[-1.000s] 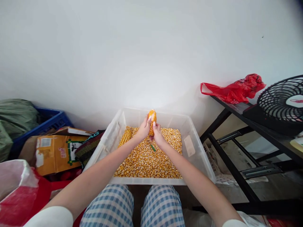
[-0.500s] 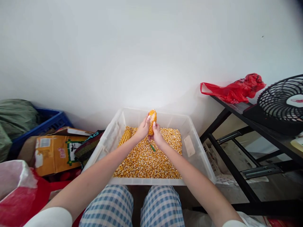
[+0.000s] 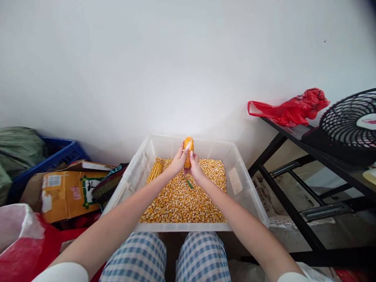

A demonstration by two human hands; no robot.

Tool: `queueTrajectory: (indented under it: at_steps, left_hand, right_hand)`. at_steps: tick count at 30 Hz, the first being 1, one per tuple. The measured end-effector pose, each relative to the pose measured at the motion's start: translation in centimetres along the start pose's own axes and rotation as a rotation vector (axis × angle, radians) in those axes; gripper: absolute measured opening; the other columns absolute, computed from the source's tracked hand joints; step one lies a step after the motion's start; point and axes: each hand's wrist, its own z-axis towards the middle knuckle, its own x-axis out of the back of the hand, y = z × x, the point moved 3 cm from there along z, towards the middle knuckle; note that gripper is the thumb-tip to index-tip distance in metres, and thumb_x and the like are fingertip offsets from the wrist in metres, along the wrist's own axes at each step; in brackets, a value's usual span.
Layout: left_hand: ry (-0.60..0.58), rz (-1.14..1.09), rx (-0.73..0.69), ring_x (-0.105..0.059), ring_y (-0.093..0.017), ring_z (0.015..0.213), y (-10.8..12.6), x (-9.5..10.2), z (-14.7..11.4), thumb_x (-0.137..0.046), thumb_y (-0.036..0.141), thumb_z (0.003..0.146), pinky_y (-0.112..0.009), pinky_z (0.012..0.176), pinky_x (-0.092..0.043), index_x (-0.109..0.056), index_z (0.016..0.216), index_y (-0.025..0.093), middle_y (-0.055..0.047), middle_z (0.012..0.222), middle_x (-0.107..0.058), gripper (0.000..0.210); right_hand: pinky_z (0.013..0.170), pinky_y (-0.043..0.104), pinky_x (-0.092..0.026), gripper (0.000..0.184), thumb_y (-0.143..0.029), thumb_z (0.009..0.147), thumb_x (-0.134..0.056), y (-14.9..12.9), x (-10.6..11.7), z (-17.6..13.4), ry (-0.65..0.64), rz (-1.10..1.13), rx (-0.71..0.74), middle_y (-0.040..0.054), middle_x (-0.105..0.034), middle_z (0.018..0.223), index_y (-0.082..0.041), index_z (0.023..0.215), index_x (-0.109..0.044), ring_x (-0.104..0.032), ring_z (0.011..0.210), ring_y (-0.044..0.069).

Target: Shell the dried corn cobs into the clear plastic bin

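An upright ear of corn [image 3: 188,141] is gripped between both hands above a clear plastic bin [image 3: 202,226]. My left hand [image 3: 178,159] closes round its left side, the thumb pressed on the kernels. On the lower right side, my right hand [image 3: 195,166] holds the same ear with its thumb against it. A pale patch on the ear's face is partly covered by the thumbs. Loose corn kernels [image 3: 182,203] spread over the bin's floor, and more corn on the cob [image 3: 155,169] lies at the left wall. A thin green-tipped tool [image 3: 188,182] shows just below my hands.
At right stands a black metal-framed table [image 3: 293,137] bearing a red plastic bag [image 3: 293,109] and a black fan [image 3: 349,121]. To the left are a cardboard box [image 3: 69,192], a blue crate [image 3: 63,154] and a red-and-white bag [image 3: 23,239]. A white wall [image 3: 188,70] rises behind the bin.
My left thumb has shifted slightly right over the face of the ear of corn. Both hands keep hold of it, and the view has tilted slightly.
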Motion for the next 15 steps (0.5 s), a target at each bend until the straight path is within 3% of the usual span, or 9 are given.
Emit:
queueTrajectory:
  at_steps: [4, 9, 15]
  left_hand:
    - [0.001, 0.033, -0.027, -0.046, -0.008, 0.032, -0.2, 0.1, 0.0, -0.037, 0.053, 0.08, -0.022, 0.029, -0.035, -0.003, 0.139, 0.026, -0.01, 0.09, -0.061, 0.073]
    - [-0.013, 0.05, -0.06, -0.046, -0.009, 0.032, 0.3, 0.2, -0.1, -0.037, 0.052, 0.08, -0.023, 0.031, -0.037, -0.007, 0.139, 0.025, -0.009, 0.087, -0.062, 0.071]
    - [-0.061, -0.18, -0.012, -0.052, -0.01, 0.045, 1.1, 0.6, 0.4, -0.041, 0.042, 0.081, -0.024, 0.04, -0.042, -0.022, 0.136, 0.025, -0.007, 0.094, -0.062, 0.06]
  right_hand:
    - [0.03, 0.018, -0.034, 0.038, -0.057, 0.077, -0.04, -0.2, 0.0, -0.2, -0.011, 0.018, -0.005, -0.0062, -0.048, 0.063, -0.024, 0.095, -0.037, -0.041, 0.036, 0.006]
    - [0.029, 0.018, -0.032, 0.034, -0.055, 0.078, -0.04, -0.5, 0.1, -0.2, -0.026, 0.094, -0.002, -0.0074, -0.047, 0.059, -0.023, 0.09, -0.038, -0.039, 0.034, 0.006]
    - [0.031, 0.02, -0.036, 0.037, -0.058, 0.077, -0.039, -0.6, 0.4, 0.6, -0.042, 0.17, 0.01, -0.0068, -0.05, 0.06, -0.024, 0.091, -0.038, -0.042, 0.036, 0.007]
